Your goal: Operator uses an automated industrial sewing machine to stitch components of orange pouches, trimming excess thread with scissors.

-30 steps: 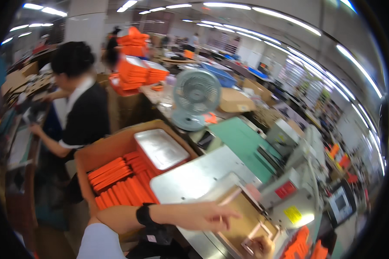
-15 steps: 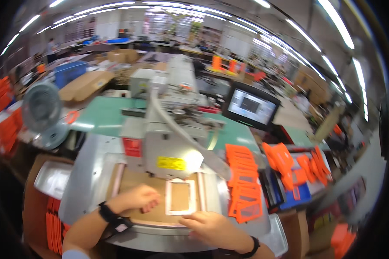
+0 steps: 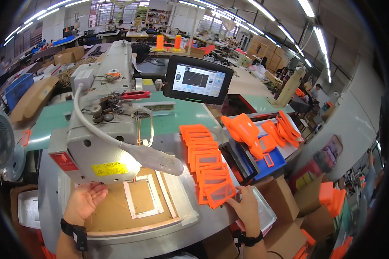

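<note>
My left hand (image 3: pixel 85 200) is turned palm up with its fingers loosely bent and apart, holding nothing. It hovers over the left part of a brown board (image 3: pixel 112 216), beside the head of a grey sewing machine (image 3: pixel 95 151). A white rectangular frame (image 3: pixel 131 199) lies on the board, below the machine's needle area. To the right, my right hand (image 3: pixel 247 209) has thumb and fingers at the corner of the nearest orange-edged mesh panel (image 3: pixel 220 194), pinching it. That panel tops the near end of an overlapping row of similar panels (image 3: pixel 203 149).
A screen (image 3: pixel 199 82) stands behind the machine. Blue bins (image 3: pixel 270 166) with orange pieces sit at right, near a clear plastic tray (image 3: pixel 263 209) and cardboard boxes (image 3: pixel 276 194). A grey fan (image 3: pixel 0 140) is at far left. Orange thread cones (image 3: pixel 160 42) stand further back.
My view has swung to the right. My right hand has left the white frame's near edge and reached the row of orange-edged panels. My left hand has turned palm up and moved left from the frame.
</note>
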